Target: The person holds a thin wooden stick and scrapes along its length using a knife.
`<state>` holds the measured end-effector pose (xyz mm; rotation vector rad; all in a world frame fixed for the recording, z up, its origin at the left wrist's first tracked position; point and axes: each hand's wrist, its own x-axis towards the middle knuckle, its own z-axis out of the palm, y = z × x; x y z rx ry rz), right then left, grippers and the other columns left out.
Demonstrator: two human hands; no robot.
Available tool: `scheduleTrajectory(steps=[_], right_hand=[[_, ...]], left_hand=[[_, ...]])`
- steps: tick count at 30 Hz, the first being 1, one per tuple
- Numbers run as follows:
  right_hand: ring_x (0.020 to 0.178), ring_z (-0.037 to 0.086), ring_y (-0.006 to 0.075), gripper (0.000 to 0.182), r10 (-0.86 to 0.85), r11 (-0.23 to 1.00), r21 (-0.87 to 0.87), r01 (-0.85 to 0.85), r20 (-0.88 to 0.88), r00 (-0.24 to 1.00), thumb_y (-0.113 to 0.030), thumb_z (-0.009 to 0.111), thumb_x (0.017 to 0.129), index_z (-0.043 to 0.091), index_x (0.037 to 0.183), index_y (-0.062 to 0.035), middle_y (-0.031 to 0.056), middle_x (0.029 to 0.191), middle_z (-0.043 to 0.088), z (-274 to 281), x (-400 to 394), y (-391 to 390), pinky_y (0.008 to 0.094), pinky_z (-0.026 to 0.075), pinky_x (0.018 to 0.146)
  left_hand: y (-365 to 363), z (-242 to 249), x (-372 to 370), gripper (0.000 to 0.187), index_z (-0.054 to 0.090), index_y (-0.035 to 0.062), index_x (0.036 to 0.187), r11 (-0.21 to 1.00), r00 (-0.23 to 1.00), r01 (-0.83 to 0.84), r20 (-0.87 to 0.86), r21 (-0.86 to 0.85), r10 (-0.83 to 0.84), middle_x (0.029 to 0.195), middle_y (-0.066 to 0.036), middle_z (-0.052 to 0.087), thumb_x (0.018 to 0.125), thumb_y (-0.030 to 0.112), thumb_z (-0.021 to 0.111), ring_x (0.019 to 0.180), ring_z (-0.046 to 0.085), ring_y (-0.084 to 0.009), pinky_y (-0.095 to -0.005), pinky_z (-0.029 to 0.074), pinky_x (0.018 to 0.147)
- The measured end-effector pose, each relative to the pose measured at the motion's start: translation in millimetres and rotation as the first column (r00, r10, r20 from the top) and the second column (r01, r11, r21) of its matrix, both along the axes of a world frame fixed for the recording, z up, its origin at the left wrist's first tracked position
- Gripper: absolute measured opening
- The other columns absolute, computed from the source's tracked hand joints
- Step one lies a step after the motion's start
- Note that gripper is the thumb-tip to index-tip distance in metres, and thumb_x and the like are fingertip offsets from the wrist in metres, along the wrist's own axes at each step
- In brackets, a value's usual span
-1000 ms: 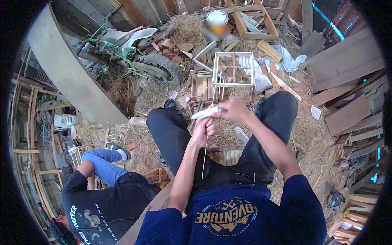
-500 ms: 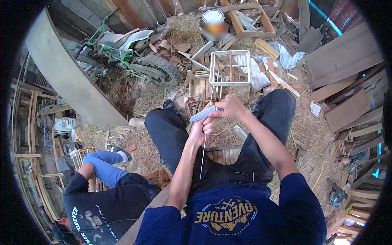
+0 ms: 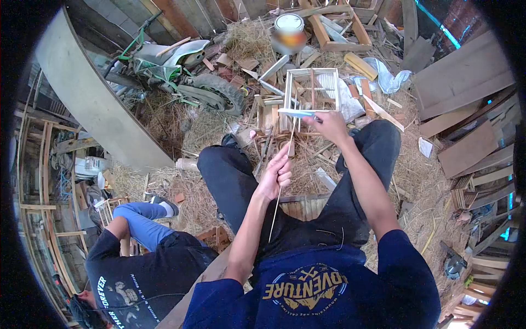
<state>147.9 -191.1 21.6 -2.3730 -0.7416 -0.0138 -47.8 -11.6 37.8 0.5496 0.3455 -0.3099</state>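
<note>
My left hand (image 3: 276, 174) is closed round a thin, light strip of wood (image 3: 276, 211), which slants from my lap up past the fingers. My right hand (image 3: 329, 127) grips the handle of a knife (image 3: 297, 113), above and to the right of my left hand. The blade points left and lies across the upper part of the strip; whether it touches the strip I cannot tell. Beyond the hands stands a pale wooden frame (image 3: 287, 90).
A person in a dark shirt (image 3: 148, 274) sits at the lower left. A green and white motorbike (image 3: 175, 77) lies at the upper left. Wood scraps and a can (image 3: 289, 23) are ahead; boards (image 3: 468, 148) lean at the right.
My right hand has moved up and away from my left hand with the knife, whose blade has turned nearly level. My left hand still holds the strip.
</note>
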Motion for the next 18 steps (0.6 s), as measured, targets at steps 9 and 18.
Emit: scheduleTrajectory(steps=[9, 18], right_hand=[[0.059, 0.064, 0.0361, 0.059, -0.085, 0.996, -0.017, 0.084, -0.112, 0.990, -0.067, 0.056, 0.090, 0.076, 0.085, -0.0115, 0.0168, 0.060, 0.062, 10, -19, 5, 0.0453, 0.048, 0.056], [0.060, 0.064, 0.0347, 0.060, -0.075, 0.994, 0.072, 0.082, -0.098, 0.992, -0.065, 0.059, 0.089, 0.073, 0.088, -0.0069, 0.0161, 0.061, 0.062, 12, -22, 12, 0.0433, 0.047, 0.056]], left_hand=[[-1, -12, 12, 0.045, 0.038, 0.0176, 0.151, 0.969, 0.985, -0.173, 0.035, 0.178, 0.170, 0.066, 0.006, 0.031, 0.107, 0.018, 0.045, 0.050, 0.025, -0.0036, -0.0205, 0.021, 0.044], [1, -12, 16, 0.037, 0.046, 0.0159, 0.143, 0.960, 0.964, -0.267, 0.039, 0.087, 0.264, 0.060, 0.008, 0.028, 0.107, 0.020, 0.043, 0.043, 0.021, -0.0017, -0.0196, 0.017, 0.038]])
